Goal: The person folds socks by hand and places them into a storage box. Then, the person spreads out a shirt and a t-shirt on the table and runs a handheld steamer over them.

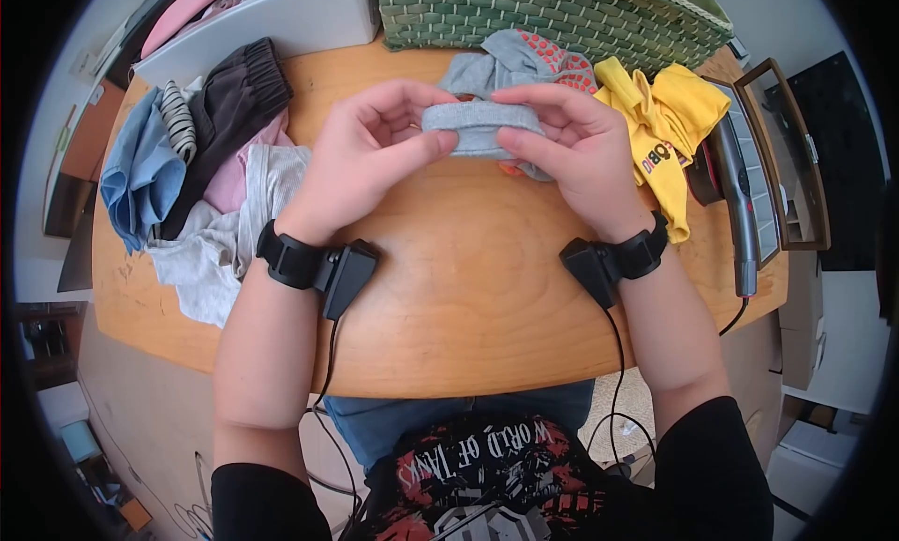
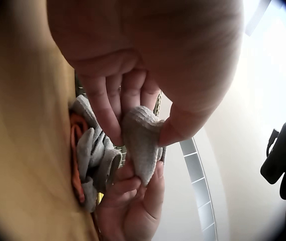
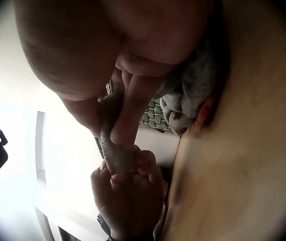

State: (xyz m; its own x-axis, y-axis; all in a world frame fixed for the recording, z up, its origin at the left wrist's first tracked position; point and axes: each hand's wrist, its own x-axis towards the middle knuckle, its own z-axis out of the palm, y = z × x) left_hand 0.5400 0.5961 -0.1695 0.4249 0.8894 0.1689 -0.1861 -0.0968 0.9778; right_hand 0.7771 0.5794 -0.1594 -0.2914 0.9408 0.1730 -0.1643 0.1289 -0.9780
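A grey ribbed knit piece point(image 1: 482, 127), its upper edge folded over, is held up above the back middle of the table. The left hand point(image 1: 379, 152) pinches its left end between thumb and fingers, and the right hand point(image 1: 581, 152) pinches its right end. In the left wrist view the knit point(image 2: 142, 138) hangs between both hands' fingertips. The right wrist view shows the same knit point(image 3: 115, 135) pinched from both ends. Behind the hands lies grey fabric with red dots point(image 1: 552, 61); how it relates to the held piece is partly hidden.
At the left lie a blue garment point(image 1: 140, 171), dark trousers point(image 1: 229, 105) and light grey cloth point(image 1: 201, 260). Yellow clothing point(image 1: 670, 129) lies at the right, beside a dark grey corded device point(image 1: 740, 204) and a glass-lidded case point(image 1: 782, 157). Behind stand a green woven basket point(image 1: 534, 12) and a white bin point(image 1: 300, 21).
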